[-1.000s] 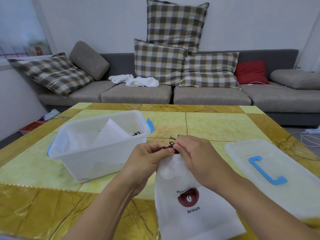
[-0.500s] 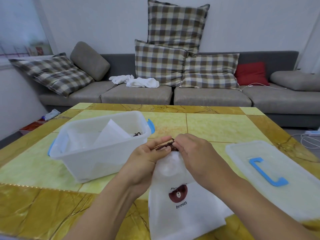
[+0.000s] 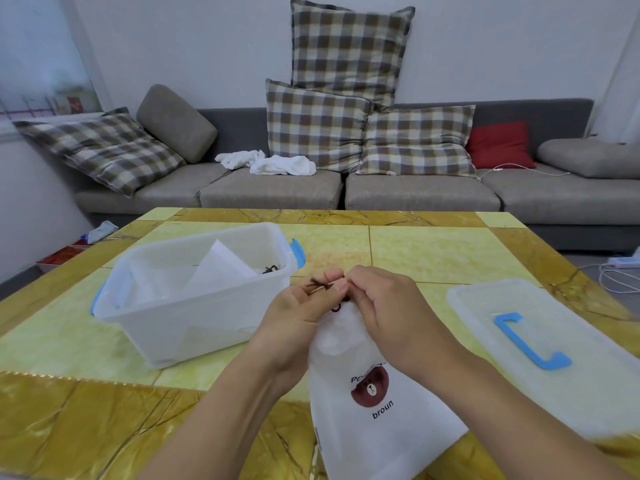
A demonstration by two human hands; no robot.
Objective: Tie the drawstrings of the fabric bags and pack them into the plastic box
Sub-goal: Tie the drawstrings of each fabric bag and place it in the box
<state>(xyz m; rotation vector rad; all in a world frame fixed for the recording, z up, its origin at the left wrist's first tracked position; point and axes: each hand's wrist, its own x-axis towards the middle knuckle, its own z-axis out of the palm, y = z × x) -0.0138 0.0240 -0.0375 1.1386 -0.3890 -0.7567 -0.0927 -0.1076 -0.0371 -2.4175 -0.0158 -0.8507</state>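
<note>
**Both hands at the neck of a white drawstring bag**

The left hand (image 3: 298, 315) and right hand (image 3: 391, 308) meet above the near middle of the yellow marble-patterned table (image 3: 433, 258). Between them hangs a white fabric bag (image 3: 374, 410) printed with a brown bear face and the word "broun"; its gathered neck is at the fingertips and its lower end reaches toward the table's near edge. The left hand's thumb and curled fingers pinch the brown drawstring (image 3: 318, 285), whose loose ends stick out above the fingers. The right hand's fingers are curled in at the same spot on the bag's neck, pinching the cord or the gathered cloth; which of the two cannot be told.

Toward the table's left side stands a clear plastic box (image 3: 173, 306) with blue latches, open at the top. Inside it lie white fabric bags (image 3: 221, 268), one with a dark cord end showing near the box's right wall. By the table's right edge lies the box's clear lid (image 3: 519, 344) with a blue handle, apart from the box.

Beyond the far edge stands a grey sofa (image 3: 277, 192) with plaid cushions (image 3: 318, 129), a red cushion (image 3: 498, 145) and a crumpled white cloth (image 3: 273, 164).
</note>
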